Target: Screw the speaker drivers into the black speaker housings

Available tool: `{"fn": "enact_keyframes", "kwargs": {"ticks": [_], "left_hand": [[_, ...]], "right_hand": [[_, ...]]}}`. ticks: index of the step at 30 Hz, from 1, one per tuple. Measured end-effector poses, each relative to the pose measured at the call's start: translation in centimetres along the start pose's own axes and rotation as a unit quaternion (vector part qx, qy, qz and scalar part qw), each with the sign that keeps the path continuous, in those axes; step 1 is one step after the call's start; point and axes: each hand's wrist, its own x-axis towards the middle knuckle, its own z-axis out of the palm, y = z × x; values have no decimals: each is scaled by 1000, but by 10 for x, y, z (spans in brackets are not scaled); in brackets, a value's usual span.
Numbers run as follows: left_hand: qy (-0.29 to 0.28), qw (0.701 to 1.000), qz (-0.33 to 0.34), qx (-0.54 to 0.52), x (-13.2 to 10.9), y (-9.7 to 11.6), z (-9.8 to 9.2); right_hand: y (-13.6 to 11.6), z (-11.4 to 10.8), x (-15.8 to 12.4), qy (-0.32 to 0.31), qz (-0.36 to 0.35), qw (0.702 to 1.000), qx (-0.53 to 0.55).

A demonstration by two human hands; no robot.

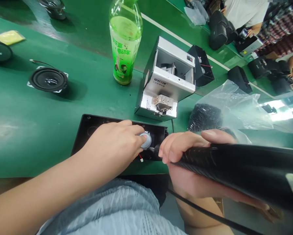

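Observation:
In front of me on the bench lies an open black speaker housing (81, 130). My left hand (119, 140) reaches into it, fingers closed on a small round speaker (147, 141) with a grey back. A short red wire ending in a white connector (142, 160) hangs below those fingers. My right hand (185, 150) is wrapped round a black electric screwdriver (234, 166), which points left into the housing, close beside the small speaker. Its tip is blurred, so I cannot tell whether it touches a screw.
Behind the housing stand a WEIXIN screw feeder (171, 83) and a green drink bottle (125, 49). A loose black speaker (48, 79) lies to the left. Clear plastic bags (229, 104) are at the right. Co-workers' hands and black housings (217, 29) show farther back.

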Motion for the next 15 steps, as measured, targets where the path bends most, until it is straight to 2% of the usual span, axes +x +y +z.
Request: {"fn": "enact_keyframes", "kwargs": {"ticks": [7, 11, 15], "left_hand": [[-5, 1000, -6, -7, -1, 4, -1], [-6, 1000, -16, -2, -1, 7, -1], [18, 1000, -10, 3, -4, 7, -2]], "right_hand": [[8, 8, -3, 10, -34, 999, 12], [18, 13, -11, 46, -55, 997, 16], [12, 9, -12, 51, -19, 998, 13]]}}
